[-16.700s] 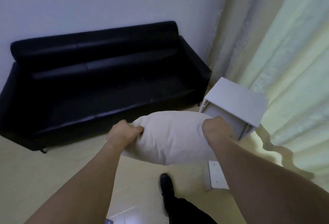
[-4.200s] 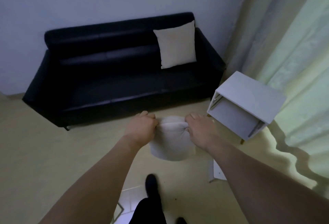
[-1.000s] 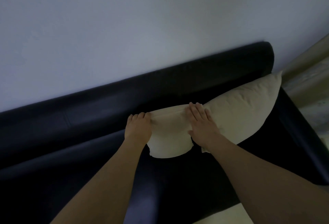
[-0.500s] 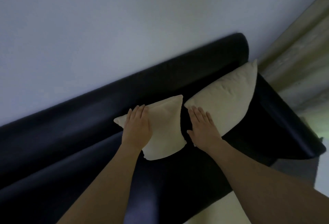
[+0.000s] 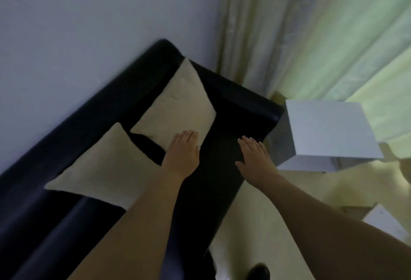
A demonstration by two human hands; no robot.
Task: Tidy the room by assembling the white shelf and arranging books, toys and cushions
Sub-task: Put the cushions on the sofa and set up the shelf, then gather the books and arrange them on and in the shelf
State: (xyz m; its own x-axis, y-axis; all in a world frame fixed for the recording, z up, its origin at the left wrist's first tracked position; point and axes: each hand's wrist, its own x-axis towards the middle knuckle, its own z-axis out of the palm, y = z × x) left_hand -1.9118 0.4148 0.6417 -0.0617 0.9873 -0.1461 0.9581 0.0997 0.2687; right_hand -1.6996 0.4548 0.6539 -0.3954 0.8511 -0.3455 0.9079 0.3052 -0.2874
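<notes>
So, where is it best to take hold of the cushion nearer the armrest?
Probably the right cushion's free lower corner beside the left hand, coming from the seat front. It leans on the sofa's backrest, so its back is blocked.

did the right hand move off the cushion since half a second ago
Yes. The right hand has slid rightward off the cushion onto the black sofa seat.

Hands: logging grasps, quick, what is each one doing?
Left hand: open, fingertips on the right cushion.
Right hand: open, holding nothing, over the sofa.
</notes>
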